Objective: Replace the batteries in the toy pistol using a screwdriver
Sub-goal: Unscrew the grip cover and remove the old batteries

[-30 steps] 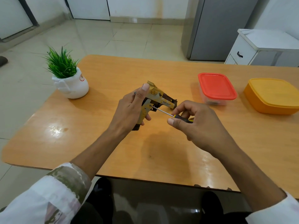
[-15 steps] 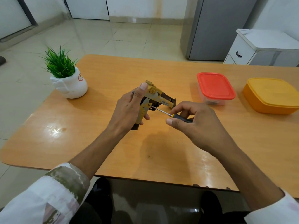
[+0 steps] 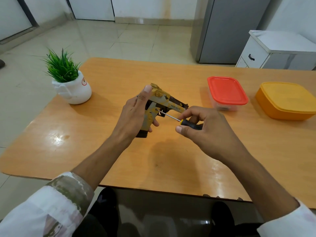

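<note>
A yellow and black toy pistol [image 3: 162, 101] is held above the middle of the wooden table [image 3: 119, 74], barrel pointing right. My left hand [image 3: 133, 115] grips its handle from the left, with the thumb up along the rear of the slide. My right hand [image 3: 205, 129] pinches the black handle of a small screwdriver [image 3: 171, 117]. The thin metal shaft runs up and left, and its tip sits against the side of the pistol's grip. No batteries are visible.
A small green plant in a white pot [image 3: 73, 89] stands at the table's left. A clear box with a red lid [image 3: 226, 92] and an orange box [image 3: 287, 100] sit at the right. A grey fridge [image 3: 230, 28] and a white cabinet [image 3: 273, 50] stand behind the table.
Both hands keep their hold, with the screwdriver tip staying on the pistol's grip. The fingers of the right hand have shifted slightly round the screwdriver handle.
</note>
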